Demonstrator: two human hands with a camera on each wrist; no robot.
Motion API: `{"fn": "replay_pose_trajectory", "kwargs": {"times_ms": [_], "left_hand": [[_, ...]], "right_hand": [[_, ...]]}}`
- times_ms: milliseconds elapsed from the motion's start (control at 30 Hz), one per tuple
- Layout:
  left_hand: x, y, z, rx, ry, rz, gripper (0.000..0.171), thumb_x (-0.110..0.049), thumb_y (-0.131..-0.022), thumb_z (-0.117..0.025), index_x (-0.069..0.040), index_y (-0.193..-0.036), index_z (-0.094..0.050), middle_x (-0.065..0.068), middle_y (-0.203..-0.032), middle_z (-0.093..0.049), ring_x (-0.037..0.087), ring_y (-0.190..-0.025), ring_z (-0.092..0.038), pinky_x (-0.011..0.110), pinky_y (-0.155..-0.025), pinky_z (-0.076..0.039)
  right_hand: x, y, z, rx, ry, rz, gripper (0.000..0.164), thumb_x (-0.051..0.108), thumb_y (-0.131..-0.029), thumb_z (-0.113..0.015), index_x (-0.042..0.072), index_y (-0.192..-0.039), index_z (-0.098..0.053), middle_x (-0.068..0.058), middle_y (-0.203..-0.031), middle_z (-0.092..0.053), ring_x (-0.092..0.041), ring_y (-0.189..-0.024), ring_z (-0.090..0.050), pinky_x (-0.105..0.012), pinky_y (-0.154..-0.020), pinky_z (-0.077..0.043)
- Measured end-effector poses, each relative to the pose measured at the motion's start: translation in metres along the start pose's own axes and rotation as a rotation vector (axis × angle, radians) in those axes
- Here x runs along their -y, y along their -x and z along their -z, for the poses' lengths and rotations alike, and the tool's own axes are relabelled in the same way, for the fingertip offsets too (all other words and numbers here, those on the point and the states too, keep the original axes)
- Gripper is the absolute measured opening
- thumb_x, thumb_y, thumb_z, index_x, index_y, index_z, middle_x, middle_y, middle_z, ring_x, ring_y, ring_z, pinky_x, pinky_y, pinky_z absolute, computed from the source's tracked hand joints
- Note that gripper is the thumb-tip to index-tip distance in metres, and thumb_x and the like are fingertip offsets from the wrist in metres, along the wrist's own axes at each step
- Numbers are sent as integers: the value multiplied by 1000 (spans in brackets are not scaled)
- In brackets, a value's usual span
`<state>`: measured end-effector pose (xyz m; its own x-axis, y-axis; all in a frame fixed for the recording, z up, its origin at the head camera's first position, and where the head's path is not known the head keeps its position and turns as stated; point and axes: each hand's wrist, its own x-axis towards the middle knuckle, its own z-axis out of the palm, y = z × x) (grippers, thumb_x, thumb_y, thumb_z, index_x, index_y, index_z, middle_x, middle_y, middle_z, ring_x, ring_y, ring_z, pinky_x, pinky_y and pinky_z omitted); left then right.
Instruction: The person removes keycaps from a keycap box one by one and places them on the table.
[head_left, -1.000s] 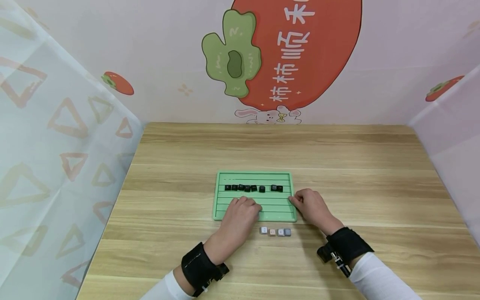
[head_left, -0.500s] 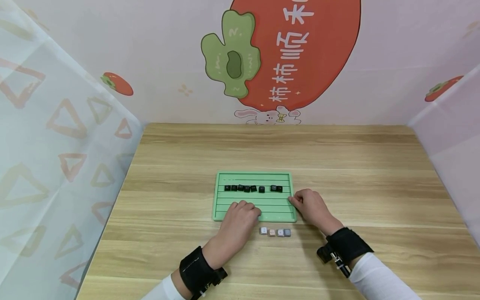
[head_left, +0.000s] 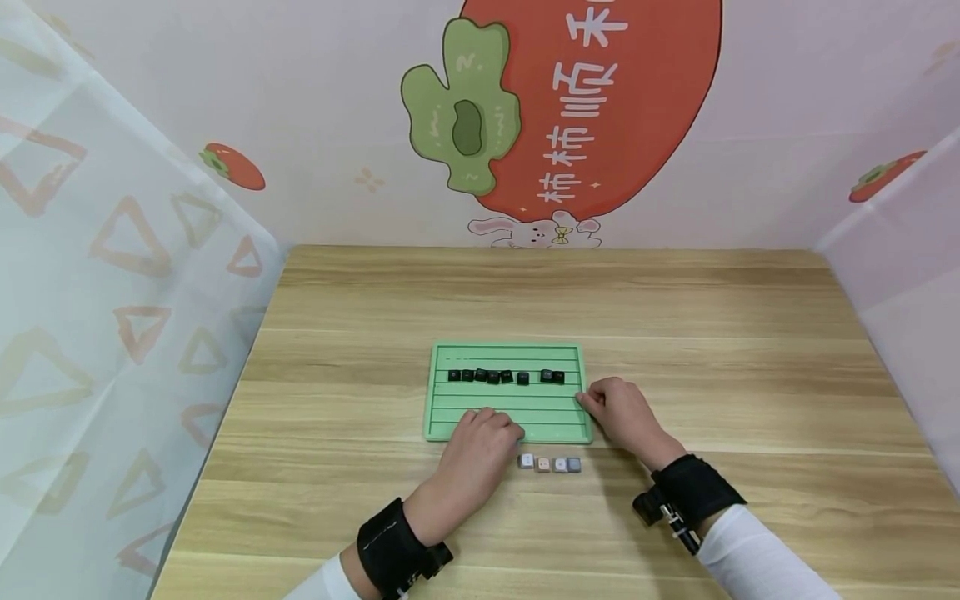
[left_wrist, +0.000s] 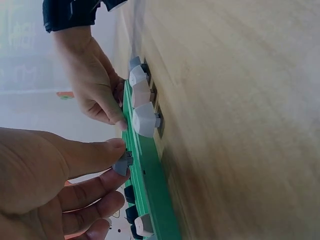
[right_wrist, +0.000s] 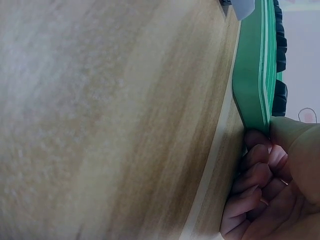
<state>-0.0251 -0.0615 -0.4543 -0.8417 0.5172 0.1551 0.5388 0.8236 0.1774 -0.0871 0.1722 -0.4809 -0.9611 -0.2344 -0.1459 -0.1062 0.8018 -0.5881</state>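
The left hand is pinching a grey keycap between thumb and forefinger, its other fingers bending loosely, and is holding it at the near edge of the green tray; whether cap and tray are touching, I cannot tell. The right hand is gripping the tray's right rim, thumb on top and fingers curling against the side, apparently steadying it. Eight black keycaps are sitting in a row across the tray, a gap showing toward the right. A pale keycap is apparently sitting inside the near wall, left of the held one. Four loose keycaps are lying on the bench, just beside the tray's near edge.

The person is seemingly adding light keycaps to a near row. The next move is probably calling for clearing the near rim and lining the cap up beside the pale one; its stem is pointing down, so little turning should be needed.

The raised near wall could be catching the cap, and the loose keycaps are crowding the near right. Ribbed floor is showing between the black row and the left hand, and the bench is stretching well beyond the tray left, right and far.
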Motion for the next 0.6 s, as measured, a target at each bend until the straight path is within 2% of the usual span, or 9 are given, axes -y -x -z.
{"fn": "replay_pose_trajectory", "kwargs": {"times_ms": [233,600], "left_hand": [[-2,4,-3,7,11,7,8,-22,-82,-68,-19,-87,-73,-7,-83,-66,12,-74,-50,26,-64,-34],[-3,10,-5,11,13,-4,12,-19,-77,-72,-19,-89,-74,-7,-88,-68,11,-80,-55,25,-66,-35]], "right_hand": [[0,0,1,6,1,-7,40,25,-92,-57,13,-55,-45,5,-49,-32,-12,-47,-34,-28,-50,-30],[-1,0,0,0,7,-4,41,24,-92,-58,13,-55,-45,5,-49,-31,-12,-47,-34,-28,-50,-30]]}}
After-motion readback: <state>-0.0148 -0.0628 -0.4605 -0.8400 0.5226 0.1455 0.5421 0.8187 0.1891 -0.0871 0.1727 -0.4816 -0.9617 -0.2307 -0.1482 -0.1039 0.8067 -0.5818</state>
